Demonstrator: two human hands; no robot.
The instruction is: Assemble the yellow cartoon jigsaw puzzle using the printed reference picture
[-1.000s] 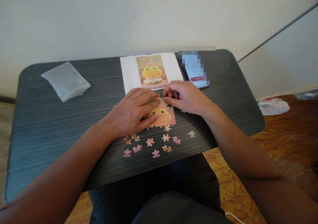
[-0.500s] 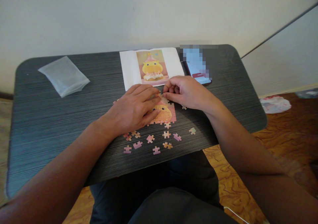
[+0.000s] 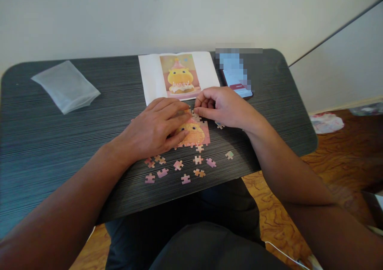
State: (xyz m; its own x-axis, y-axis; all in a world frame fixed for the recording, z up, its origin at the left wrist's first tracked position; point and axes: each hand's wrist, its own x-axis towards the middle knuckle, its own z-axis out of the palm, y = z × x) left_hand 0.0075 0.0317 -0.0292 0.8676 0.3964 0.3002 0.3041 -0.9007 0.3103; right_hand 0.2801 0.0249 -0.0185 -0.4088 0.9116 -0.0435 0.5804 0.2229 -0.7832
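A partly joined jigsaw puzzle point(image 3: 196, 133) with a yellow animal face lies near the table's front. My left hand point(image 3: 160, 124) rests over its left part, palm down with fingers stretched out, hiding that side. At the puzzle's upper edge, my right hand point(image 3: 211, 104) pinches a puzzle piece point(image 3: 196, 116) between thumb and forefinger, mostly covered by the fingertips. Loose puzzle pieces point(image 3: 178, 165) in pink and orange lie below the joined part. One greenish puzzle piece point(image 3: 229, 155) sits apart on the right, and more lie beneath my right wrist.
Behind the hands lies a white sheet point(image 3: 151, 76) with the printed picture. A phone point(image 3: 236, 76), partly blurred out, is to its right. A clear plastic bag point(image 3: 66, 87) lies at the left of the dark table point(image 3: 113, 78). The wall stands directly behind.
The camera view has shifted slightly, so the table appears a little further left and up. Both hands stay at the puzzle, with only small finger movement at its upper edge.
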